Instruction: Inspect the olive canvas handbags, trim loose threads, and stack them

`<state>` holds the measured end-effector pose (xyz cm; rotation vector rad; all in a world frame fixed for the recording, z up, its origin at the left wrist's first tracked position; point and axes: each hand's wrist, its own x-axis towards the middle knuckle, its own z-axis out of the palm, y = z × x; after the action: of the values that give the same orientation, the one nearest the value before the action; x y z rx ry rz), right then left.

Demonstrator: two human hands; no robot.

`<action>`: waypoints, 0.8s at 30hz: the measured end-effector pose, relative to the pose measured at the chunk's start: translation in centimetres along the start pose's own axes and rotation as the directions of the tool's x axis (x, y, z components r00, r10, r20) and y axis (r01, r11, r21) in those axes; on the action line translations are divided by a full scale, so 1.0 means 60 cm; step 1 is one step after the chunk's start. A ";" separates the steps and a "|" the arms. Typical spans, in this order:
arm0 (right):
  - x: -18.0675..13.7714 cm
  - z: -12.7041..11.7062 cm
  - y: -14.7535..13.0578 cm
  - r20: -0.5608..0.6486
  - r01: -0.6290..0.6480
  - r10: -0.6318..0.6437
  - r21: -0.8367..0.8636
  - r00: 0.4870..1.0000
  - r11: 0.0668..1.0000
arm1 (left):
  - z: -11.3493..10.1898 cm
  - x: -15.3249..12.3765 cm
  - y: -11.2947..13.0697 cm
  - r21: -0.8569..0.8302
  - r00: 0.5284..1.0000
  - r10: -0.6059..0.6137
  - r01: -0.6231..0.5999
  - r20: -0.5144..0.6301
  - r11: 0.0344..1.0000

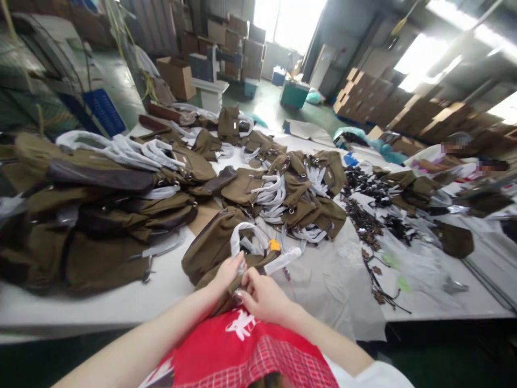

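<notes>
Head cam: olive fabric bag (pixel 210 243) lies fwd of fingers (pixel 251 277), nearer L hand (pixel 227 274), which pinches its wrapped handle (pixel 235 241); R hand (pixel 264 294) has fingers narrow, hold unclear.

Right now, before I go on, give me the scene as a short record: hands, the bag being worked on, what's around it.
Left hand: at the base of the bag's white-wrapped handle
Right hand: beside it, fingers bent at the bag's near edge
Grip: exact hold too blurred to tell
Bag: brown, on the table edge nearest the person
Beyond the handle: small orange item
Left side: heaped brown bags
Right side: dark straps, clear plastic
Clothing: red apron
Background: stacked boxes
</notes>
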<state>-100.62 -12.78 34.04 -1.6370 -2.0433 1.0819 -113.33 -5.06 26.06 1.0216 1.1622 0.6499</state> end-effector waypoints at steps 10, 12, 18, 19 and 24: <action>0.013 -0.002 -0.009 0.035 0.205 -0.205 -0.324 0.978 0.924 | -0.013 0.006 -0.004 0.140 1.000 0.010 -0.008 -0.019 0.990; 0.021 -0.011 -0.001 0.055 0.225 -0.224 -0.445 0.973 0.867 | -0.007 0.001 0.003 0.194 0.999 0.018 -0.011 -0.032 0.981; 0.096 -0.076 0.102 -0.123 -0.296 0.275 -0.556 0.953 0.777 | 0.000 -0.028 0.018 0.288 0.986 0.162 -0.167 0.041 0.943; 0.107 -0.086 0.122 -0.141 -0.339 0.315 -0.548 0.939 0.765 | -0.001 -0.030 0.017 0.280 0.984 0.169 -0.178 0.058 0.943; 0.100 -0.088 0.156 -0.155 -0.326 0.287 -0.489 0.945 0.809 | -0.029 -0.024 0.013 0.137 0.993 0.115 -0.117 0.025 0.984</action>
<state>-92.44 -4.72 29.61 -2.2938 -2.1887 0.5625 -115.34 -5.43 27.27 1.2172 1.1514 0.6585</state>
